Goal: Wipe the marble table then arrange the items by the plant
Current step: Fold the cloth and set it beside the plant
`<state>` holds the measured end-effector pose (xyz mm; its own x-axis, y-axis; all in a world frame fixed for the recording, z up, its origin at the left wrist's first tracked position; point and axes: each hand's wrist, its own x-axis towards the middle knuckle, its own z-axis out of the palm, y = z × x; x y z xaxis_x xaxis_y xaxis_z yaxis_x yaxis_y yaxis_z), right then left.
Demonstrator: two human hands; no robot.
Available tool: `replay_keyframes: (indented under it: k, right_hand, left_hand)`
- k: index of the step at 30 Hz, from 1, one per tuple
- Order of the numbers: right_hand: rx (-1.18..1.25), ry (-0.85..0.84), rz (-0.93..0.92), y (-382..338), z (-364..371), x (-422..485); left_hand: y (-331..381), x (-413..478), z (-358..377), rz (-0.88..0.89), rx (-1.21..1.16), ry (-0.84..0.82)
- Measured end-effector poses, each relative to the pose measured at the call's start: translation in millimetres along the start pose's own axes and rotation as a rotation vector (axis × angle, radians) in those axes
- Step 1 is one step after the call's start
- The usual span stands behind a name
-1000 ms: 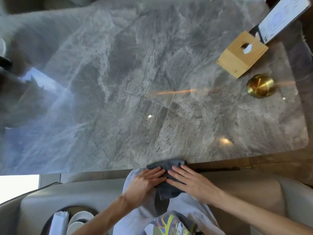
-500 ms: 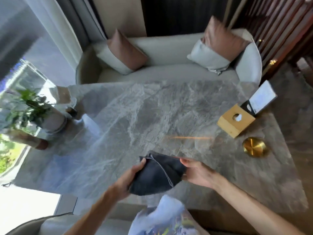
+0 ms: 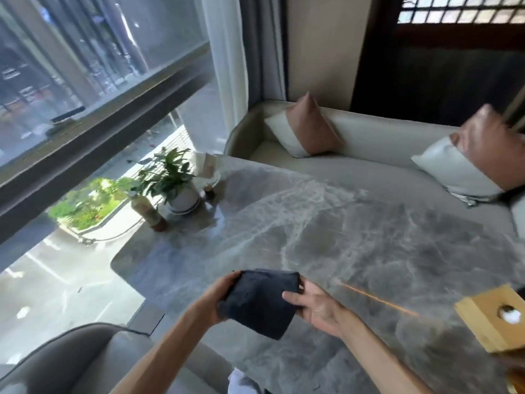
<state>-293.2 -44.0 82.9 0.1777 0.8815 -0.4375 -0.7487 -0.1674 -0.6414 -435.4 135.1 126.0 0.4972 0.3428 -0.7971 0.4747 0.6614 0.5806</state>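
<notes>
A folded dark grey cloth (image 3: 260,301) hangs just above the near edge of the grey marble table (image 3: 355,245). My left hand (image 3: 217,295) grips its left side and my right hand (image 3: 311,304) grips its right side. A green plant in a white pot (image 3: 176,184) stands at the table's far left corner by the window. Next to it are a tall bottle with a brown base (image 3: 147,211), a small dark item (image 3: 210,193) and a pale folded holder (image 3: 206,166). A wooden tissue box (image 3: 495,319) sits at the right edge of view.
A pale sofa (image 3: 369,149) with two brown-and-white cushions (image 3: 308,127) runs along the table's far side. A grey chair (image 3: 85,362) is at the near left. A large window (image 3: 85,66) fills the left.
My hands lifted the cloth from my lap to above the table, folding it smaller. My view swung up and left, bringing the plant corner in and taking the brass dish out.
</notes>
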Motion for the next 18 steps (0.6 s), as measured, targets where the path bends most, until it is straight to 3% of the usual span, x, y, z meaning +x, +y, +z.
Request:
replay_keyframes:
  k: [4,9,14,18]
  right_hand:
    - [0.008,0.093,0.149,-9,25,66]
    - [-0.018,0.154,0.264,-18,55,170]
    - [-0.195,0.321,0.224,-24,72,297]
    - [-0.534,0.46,-0.048,-53,82,391]
  left_hand:
    - [27,26,-61,-0.037,0.09,0.035]
    - [73,95,-157,0.01,0.223,-0.066]
    - [140,183,-223,0.106,0.341,-0.09]
    - [206,263,-242,0.392,0.486,0.005]
